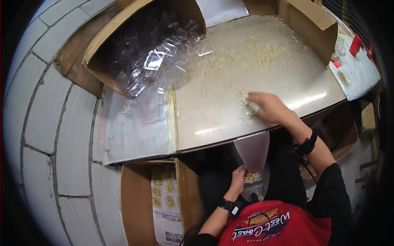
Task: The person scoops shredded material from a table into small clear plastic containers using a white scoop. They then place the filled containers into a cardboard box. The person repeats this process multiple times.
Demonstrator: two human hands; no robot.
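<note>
My right hand (271,108) is over the table top (213,119), its fingers bent down at a loose pile of small gold-coloured wire pieces (245,115). Motion blurs those fingers, and a white wrap (254,107) shows on one of them. Below the table's front edge, my left hand (237,180) grips the side of a small clear plastic box (257,179) with gold wire pieces inside. A pale, tapering chute (253,151) slopes from the table edge down to this box. Part of the box and the left fingertips are hidden.
An open cardboard box (92,49) of clear plastic cases (154,60) lies on its side at the far left. More wire pieces (262,55) are scattered across the far table. A lower carton (135,205) holds packs of gold pieces (169,186). Cardboard (312,24) walls the far right.
</note>
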